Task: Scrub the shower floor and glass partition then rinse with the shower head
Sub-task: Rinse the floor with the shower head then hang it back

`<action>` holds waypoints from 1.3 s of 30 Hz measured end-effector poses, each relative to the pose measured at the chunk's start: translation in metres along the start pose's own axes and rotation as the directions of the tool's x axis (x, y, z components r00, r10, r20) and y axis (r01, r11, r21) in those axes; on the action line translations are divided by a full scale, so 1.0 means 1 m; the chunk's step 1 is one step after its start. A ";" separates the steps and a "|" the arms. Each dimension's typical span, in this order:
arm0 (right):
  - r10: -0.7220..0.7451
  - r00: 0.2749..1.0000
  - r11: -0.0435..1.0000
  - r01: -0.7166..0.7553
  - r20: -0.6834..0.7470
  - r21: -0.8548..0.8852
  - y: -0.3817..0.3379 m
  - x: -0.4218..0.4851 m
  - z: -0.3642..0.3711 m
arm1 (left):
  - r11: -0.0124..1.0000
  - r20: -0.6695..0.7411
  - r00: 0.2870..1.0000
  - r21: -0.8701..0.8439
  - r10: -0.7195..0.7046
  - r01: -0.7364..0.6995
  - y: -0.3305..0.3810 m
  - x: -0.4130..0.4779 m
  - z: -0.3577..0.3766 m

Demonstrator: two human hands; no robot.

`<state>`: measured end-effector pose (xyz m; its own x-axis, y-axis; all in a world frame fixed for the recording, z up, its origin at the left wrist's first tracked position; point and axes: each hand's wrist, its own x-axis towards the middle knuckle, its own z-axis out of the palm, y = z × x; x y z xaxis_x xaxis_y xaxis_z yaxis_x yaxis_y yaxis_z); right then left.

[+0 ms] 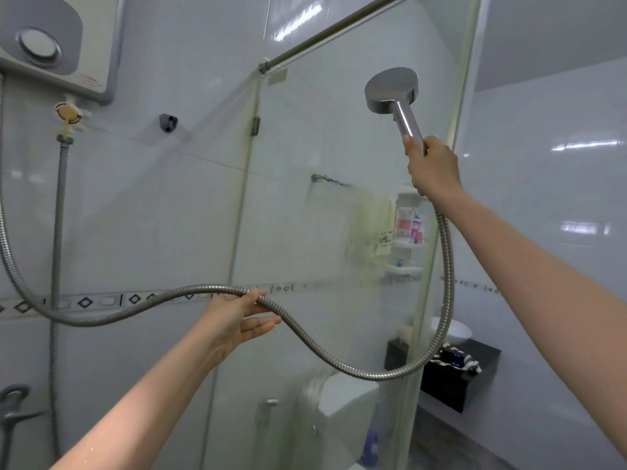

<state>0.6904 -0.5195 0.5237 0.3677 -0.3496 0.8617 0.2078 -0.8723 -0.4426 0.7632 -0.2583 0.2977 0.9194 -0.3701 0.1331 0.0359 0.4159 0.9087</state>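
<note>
Shower head [390,89] faces the streaked glass partition [305,215], gripped by its handle in the right hand [431,164].
Left hand [237,317] loosely holds the metal hose [450,266] in front of the partition; white tiled wall [152,215] and water heater [61,45] lie left of it, toilet cistern [346,401] behind it.

Both arms are bare. Our right arm reaches up and forward, the right hand [432,164] wrapped round the handle of the shower head [390,89]. Our left arm extends lower, the left hand [237,317] pinching the hose [380,377], lower fingers outstretched.
</note>
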 end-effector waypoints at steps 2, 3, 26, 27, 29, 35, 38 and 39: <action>0.007 1.000 1.000 -0.007 0.003 -0.011 0.003 -0.008 -0.006 | 1.000 0.008 1.000 0.003 -0.018 0.018 -0.005 -0.004 0.001; 0.008 1.000 1.000 -0.008 0.007 -0.021 0.006 -0.012 -0.009 | 1.000 0.011 1.000 0.004 -0.027 0.027 -0.008 -0.006 0.002; 0.052 0.988 0.995 -0.037 0.149 -0.097 0.041 -0.093 -0.078 | 0.989 0.107 0.984 0.058 -0.142 0.136 -0.031 -0.025 0.018; 0.054 0.988 0.994 -0.040 0.148 -0.100 0.042 -0.095 -0.080 | 0.989 0.111 0.983 0.058 -0.145 0.139 -0.031 -0.025 0.019; 0.055 0.988 0.994 -0.041 0.145 -0.103 0.043 -0.098 -0.083 | 0.988 0.115 0.982 0.058 -0.146 0.141 -0.031 -0.026 0.021; 0.052 0.988 0.994 -0.038 0.146 -0.099 0.046 -0.103 -0.086 | 0.987 0.120 0.981 0.067 -0.151 0.144 -0.031 -0.027 0.022; 0.046 0.990 0.996 -0.036 0.135 -0.077 0.045 -0.103 -0.082 | 0.987 0.112 0.982 0.070 -0.150 0.142 -0.029 -0.027 0.020; 0.043 0.991 0.997 -0.034 0.129 -0.071 0.045 -0.103 -0.080 | 0.987 0.109 0.983 0.070 -0.149 0.141 -0.028 -0.027 0.019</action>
<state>0.5897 -0.5497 0.4349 0.4899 -0.3397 0.8029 0.1305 -0.8820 -0.4529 0.7298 -0.2756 0.2758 0.8554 -0.5164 0.0391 0.1381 0.3003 0.9438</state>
